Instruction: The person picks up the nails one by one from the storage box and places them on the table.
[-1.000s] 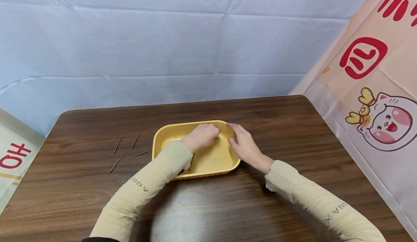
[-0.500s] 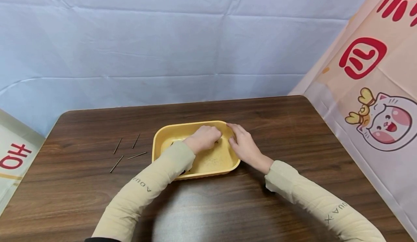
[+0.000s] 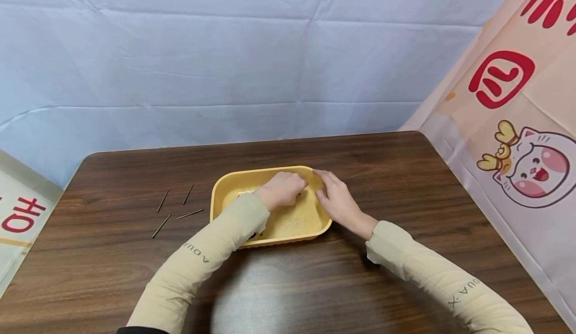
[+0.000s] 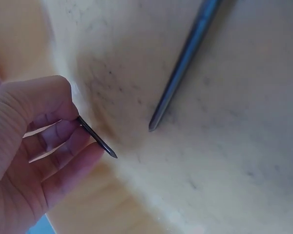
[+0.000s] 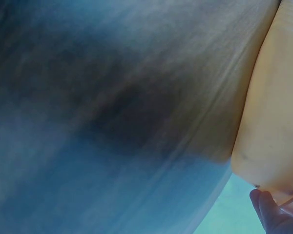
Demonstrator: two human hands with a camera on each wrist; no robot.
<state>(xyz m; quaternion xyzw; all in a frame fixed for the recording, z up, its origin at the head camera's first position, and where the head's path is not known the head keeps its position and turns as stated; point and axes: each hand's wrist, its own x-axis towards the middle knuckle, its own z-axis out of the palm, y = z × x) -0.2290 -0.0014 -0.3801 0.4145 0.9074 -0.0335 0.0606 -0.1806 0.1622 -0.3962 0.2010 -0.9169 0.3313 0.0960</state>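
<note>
A yellow plastic tray (image 3: 292, 226) stands on the wooden table. My left hand (image 3: 282, 189) is down inside it and pinches a thin dark nail (image 4: 97, 138) between thumb and fingertips, its point sticking out. Another nail (image 4: 183, 61) lies on the tray floor close by in the left wrist view. My right hand (image 3: 339, 203) holds the tray's right rim, the thumb over the inside and the fingers along the outside. In the right wrist view, its fingertips touch the tray's outer corner. My left forearm hides part of the tray's inside.
Several loose nails (image 3: 161, 226) lie apart on the table to the left of the tray. Brown wood of the table (image 3: 369, 161) runs behind and right of the tray. A pale cloth (image 3: 216, 69) hangs behind the table, with a printed banner (image 3: 499, 174) at right.
My left hand has shifted slightly to the right inside the tray, then stayed almost still. The right hand and the tray have not moved.
</note>
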